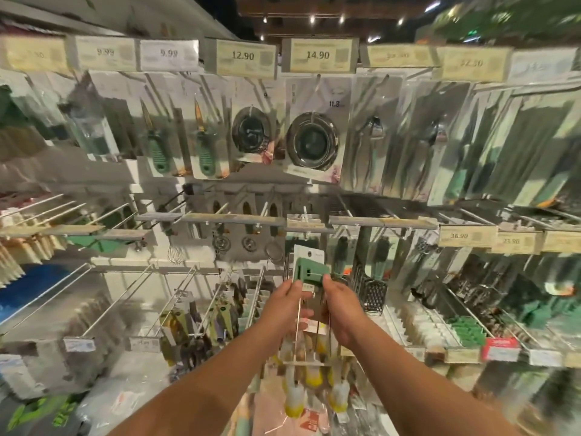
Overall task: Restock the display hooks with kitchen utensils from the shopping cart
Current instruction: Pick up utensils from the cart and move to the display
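Carded utensil held up to the hook, both hands on it

Held between both hands at centre frame: a utensil pack (309, 272) with a green moulded top on a pale backing card, metal wires running down from it toward the body. Probably light and fairly stiff at the green part, floppy at the card edge; wires likely springy and prone to snagging on neighbouring hooks. Best taken at the green block, just under the hang hole, not by the thin card, which could bend or tear.

Left hand (287, 305) gripping the pack's left edge, fingers curled round it, thumb up near the green block. Right hand (338, 305) closed on the right edge likewise, thumb tip touching the green part. Both forearms stretched forward and up, wrists near each other, pack raised just below the price rail (309, 225) and its display hook (304, 215). Hang hole apparently not yet on the hook, though blur makes this hard to tell. Box grater (374, 294) hanging just to the right
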Motion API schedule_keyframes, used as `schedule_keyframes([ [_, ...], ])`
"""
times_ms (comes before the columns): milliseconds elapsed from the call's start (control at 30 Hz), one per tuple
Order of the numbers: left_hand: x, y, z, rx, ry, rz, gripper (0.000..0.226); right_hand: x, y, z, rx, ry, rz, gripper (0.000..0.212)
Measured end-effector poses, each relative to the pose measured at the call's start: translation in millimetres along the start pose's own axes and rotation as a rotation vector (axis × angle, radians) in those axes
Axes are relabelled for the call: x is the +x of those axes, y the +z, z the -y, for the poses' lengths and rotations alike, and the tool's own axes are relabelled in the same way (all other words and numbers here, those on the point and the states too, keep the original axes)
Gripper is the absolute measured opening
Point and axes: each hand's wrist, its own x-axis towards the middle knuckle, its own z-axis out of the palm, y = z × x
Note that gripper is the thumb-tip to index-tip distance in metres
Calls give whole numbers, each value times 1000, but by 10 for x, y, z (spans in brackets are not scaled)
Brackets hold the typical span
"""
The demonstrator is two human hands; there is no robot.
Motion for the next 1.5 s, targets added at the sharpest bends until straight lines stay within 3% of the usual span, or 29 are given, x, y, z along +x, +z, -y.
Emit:
schedule_keyframes([
  [200,28,-81,18,17,27,-26,33,-123,-47,56,-40,-98,31,33],
  [433,142,-260,-69,63,62,-72,38,-133,63,259,-187,-231,8,27],
  [733,256,-488,-119,109,97,-85,50,232,308,448,-459,-155,-275,45],
  [1067,324,-510,69,135,6,-28,59,527,506,688,-604,24,-301,44],
  [1167,343,-488,6,182,23,12,59,466,498,642,-594,31,-263,62],
  [1267,429,-458,-18,240,28,52,58,343,351,551,-577,41,-232,78],
  [1400,627,-181,93,329,10,121,68,32,-169,344,-570,18,-268,59],
  [1500,563,257,137,378,3,231,40,-311,-654,169,-552,10,-374,58],
])
